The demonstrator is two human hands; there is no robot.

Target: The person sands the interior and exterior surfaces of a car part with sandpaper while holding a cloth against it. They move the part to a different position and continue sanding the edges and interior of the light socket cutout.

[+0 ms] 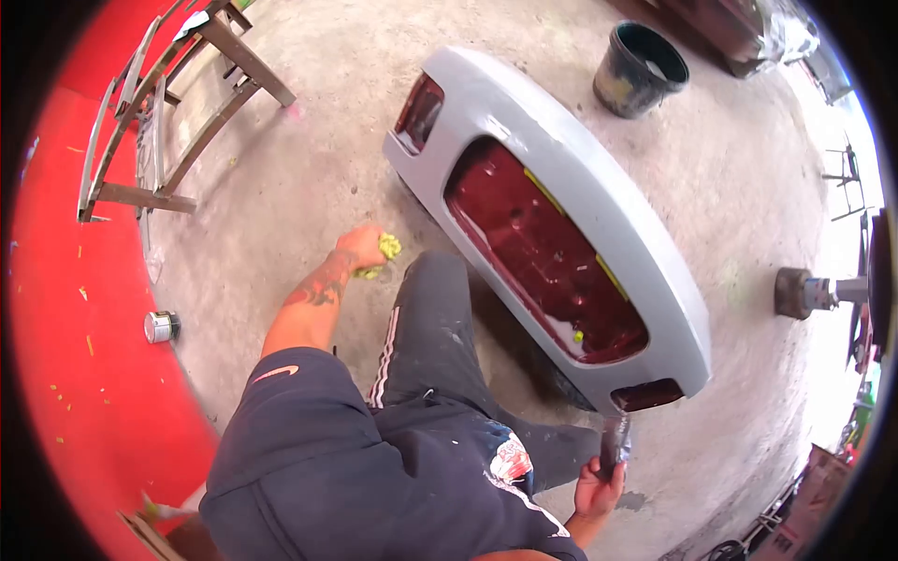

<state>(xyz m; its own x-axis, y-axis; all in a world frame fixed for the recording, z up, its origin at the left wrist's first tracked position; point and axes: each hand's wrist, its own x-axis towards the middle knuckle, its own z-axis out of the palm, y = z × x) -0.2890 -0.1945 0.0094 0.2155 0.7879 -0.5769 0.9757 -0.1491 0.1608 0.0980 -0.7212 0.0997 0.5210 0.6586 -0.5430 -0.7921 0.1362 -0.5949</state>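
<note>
A grey-primed car trunk lid (599, 187) stands at an angle in front of my legs, with a dark red recess (533, 252) in its middle. Yellow masking tape (613, 278) runs along part of the recess edge. My left hand (363, 246) is closed on a crumpled wad of yellow masking tape (389, 246), out to the left of my knee; a piece of it hangs below the fingers. Near the lid's lower right end, my right hand (599, 488) grips a dark, shiny, elongated object (615, 443) held upright, whose kind I cannot tell.
A dark bucket (641, 70) stands on the concrete floor (318, 47) beyond the lid. Wooden chair-like frames (201, 112) are at the upper left. A small tin can (162, 326) sits by the red wall (94, 374). At the right is a stand with a brown base (793, 293).
</note>
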